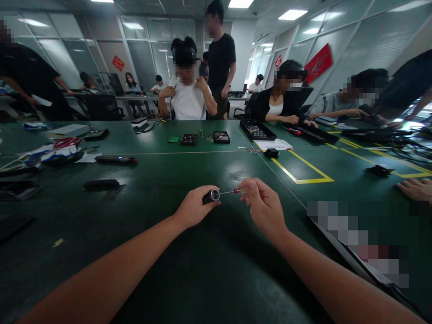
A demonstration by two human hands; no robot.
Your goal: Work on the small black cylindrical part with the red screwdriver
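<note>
A small black cylinder (210,196) w/ a silvery end face is sitting pinched in the left hand (194,209), held just above the green desk (189,279) near its middle, while a thin screwdriver (232,191) w/ a red collar is meeting that end face, its grip closed inside the right hand (263,204). Both hands are clamped on their items, fingers curled tight, wrists hovering clear of the desk, the two fists near each other but not touching. Risk, as judged from here: the slim tip is looking prone to skating off the small face, since neither forearm is braced and the cylinder is round, so it could twist in the fingers or drop & roll. Farther out, a black pen-like tool (115,159) and a flat black bar (101,184) are lying to the left, red-handled scissors (66,142) beyond them; opened devices (189,139) are lying mid-desk, a parts tray (257,131) to the right, yellow tape lines (305,167) marking a bay. Another person's hand (415,189) is resting at the right edge, and several people are sitting or standing across the desk.
</note>
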